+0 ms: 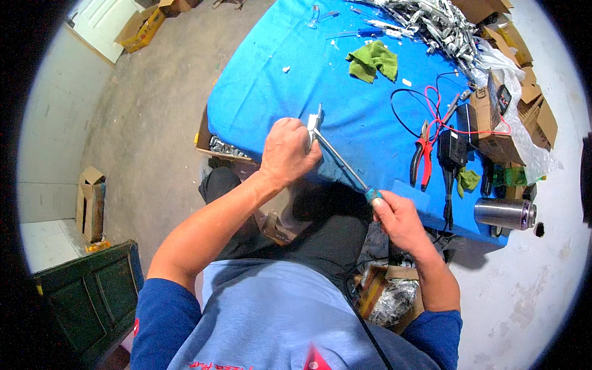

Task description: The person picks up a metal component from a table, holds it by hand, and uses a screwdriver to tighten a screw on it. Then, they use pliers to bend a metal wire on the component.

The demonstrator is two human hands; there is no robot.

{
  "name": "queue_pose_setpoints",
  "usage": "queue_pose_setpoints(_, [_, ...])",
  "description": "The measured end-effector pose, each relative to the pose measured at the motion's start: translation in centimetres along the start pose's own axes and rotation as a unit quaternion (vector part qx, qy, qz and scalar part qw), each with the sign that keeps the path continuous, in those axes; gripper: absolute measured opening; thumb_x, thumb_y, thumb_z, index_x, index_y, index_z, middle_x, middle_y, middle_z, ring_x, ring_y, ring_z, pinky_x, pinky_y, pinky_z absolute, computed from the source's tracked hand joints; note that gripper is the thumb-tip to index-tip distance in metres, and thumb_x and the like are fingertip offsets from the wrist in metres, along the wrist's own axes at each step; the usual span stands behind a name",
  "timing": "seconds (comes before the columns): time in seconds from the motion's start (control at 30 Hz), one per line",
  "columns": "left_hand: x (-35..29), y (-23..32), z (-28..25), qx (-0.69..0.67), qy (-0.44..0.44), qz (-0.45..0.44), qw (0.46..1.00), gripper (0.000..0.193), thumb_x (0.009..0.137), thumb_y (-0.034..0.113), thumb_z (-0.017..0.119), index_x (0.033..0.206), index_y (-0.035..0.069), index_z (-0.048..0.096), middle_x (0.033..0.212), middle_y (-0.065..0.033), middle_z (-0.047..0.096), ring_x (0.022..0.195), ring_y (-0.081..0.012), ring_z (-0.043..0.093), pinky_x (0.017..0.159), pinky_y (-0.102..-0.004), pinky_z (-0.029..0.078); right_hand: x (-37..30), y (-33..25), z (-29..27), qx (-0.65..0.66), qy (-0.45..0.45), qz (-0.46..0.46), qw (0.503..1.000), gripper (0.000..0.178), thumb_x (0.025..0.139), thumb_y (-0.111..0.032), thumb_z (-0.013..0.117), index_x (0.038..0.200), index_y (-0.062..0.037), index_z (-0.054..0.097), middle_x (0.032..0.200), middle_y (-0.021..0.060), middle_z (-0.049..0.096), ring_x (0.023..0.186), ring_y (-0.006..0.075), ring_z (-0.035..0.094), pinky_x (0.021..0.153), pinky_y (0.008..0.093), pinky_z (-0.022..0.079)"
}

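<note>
The surface [259,80], blue and creased, extends ahead of the left grip [287,152] and right grip [399,221]. A crumpled green cloth [373,61] lies ahead and right of the left grip, a heap of silvery parts [441,28] farther beyond. Ahead of the right grip and to its right lie red-and-black-handled pliers [426,159] and a black adapter [452,149]; farther right, a metallic flask [502,213].

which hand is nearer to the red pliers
Right. The right hand is just below and slightly left of the red pliers in the picture; the left hand is farther off, to their left.
</note>
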State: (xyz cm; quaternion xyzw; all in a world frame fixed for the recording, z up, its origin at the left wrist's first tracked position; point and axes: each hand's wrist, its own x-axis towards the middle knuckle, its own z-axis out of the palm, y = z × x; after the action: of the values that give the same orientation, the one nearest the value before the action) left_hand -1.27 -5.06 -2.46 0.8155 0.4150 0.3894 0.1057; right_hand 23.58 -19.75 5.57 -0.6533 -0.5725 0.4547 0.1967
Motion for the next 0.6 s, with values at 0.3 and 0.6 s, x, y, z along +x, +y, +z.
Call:
queue_pose_setpoints(0.3, [0.1, 0.3, 0.1, 0.003, 0.013, -0.015, 1.000, 0.024, 0.073, 0.014, 0.073, 0.064, 0.002, 0.054, 0.074, -0.0141, 0.055, 0.074, -0.0332, 0.056, 0.071, -0.0440, 0.047, -0.5, 0.4, 4.1, -0.209, 0.166, -0.126, 0.955, 0.026, 0.093, -0.021, 0.066, 0.106, 0.0010, 0.058, 0.082, 0.0231, 0.065, 0.075, 0.0437, 0.065, 0.062, 0.0492, 0.052])
queue_pose_setpoints(0.6, [0.0, 0.3, 0.3, 0.010, 0.029, -0.026, 0.999, 0.028, 0.072, 0.015, 0.075, 0.059, 0.003, 0.053, 0.071, -0.0119, 0.054, 0.073, -0.0324, 0.056, 0.070, -0.0435, 0.047, -0.1, 1.6, 4.1, -0.162, 0.135, -0.139, 0.968, 0.032, 0.097, -0.028, 0.062, 0.115, -0.0015, 0.059, 0.077, 0.0160, 0.066, 0.061, 0.0312, 0.064, 0.055, 0.0418, 0.051])
